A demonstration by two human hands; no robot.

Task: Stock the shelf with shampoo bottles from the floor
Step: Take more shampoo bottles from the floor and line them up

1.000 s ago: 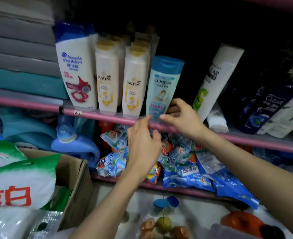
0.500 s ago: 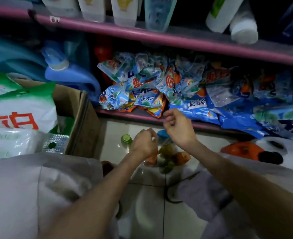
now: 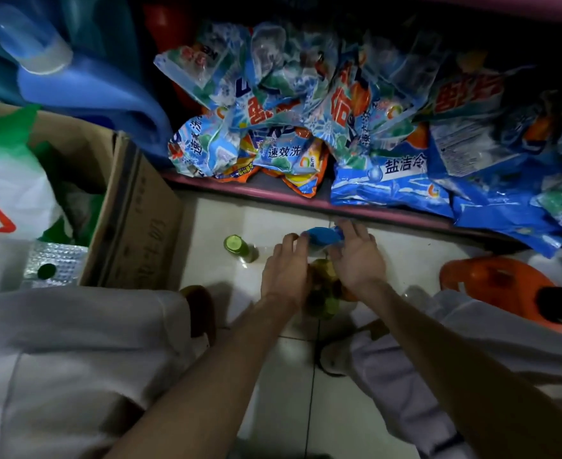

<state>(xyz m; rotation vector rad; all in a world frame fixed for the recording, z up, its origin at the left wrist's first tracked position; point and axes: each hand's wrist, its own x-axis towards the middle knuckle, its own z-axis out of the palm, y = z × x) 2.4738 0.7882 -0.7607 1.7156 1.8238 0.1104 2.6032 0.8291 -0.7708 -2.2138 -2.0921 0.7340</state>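
Observation:
On the white floor tiles, a shampoo bottle with a blue cap [image 3: 324,237] stands just in front of the bottom shelf. My left hand [image 3: 286,270] grips it from the left and my right hand [image 3: 355,260] from the right, fingertips on the cap. Under and between my wrists is a cluster of bottles with green and brownish caps [image 3: 326,299], mostly hidden. A single green-capped bottle [image 3: 235,245] stands apart to the left. The upper shelf with the shampoo row is out of view.
The pink-edged bottom shelf [image 3: 266,193] holds a heap of blue detergent bags [image 3: 388,170]. A cardboard box [image 3: 133,223] with white and green bags stands at left, a blue jug [image 3: 84,91] behind it. An orange container [image 3: 494,286] sits at right. My knees flank the bottles.
My view has dropped from the shampoo shelf to the floor. Both hands came down from the shelf edge and closed in on the blue-capped bottle.

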